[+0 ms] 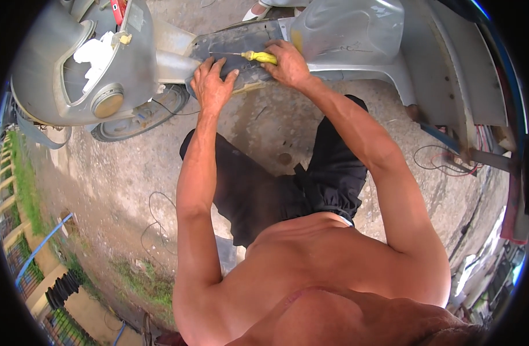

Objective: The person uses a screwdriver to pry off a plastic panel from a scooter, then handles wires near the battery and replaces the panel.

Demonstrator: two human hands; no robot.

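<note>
A screwdriver (256, 56) with a bright yellow handle and a slim metal shaft lies level over the dark, scuffed floorboard (227, 41) of a silver scooter body (348, 43), its handle gripped in the right hand (291, 66). The left hand (213, 87), fingers loosely spread, rests on the floorboard near the shaft's end. Beneath is rough, stained ground (120, 184), with grass (25, 179) at the left.

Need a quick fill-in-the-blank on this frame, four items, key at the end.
1. The right hand grips a screwdriver with a ____ handle.
2. Of the screwdriver's tip and handle, the left hand is nearer the ____.
3. The person's trousers are ____.
4. The crumpled material at the grey body's opening is ____.

Missing words: yellow; tip; black; white.
</note>
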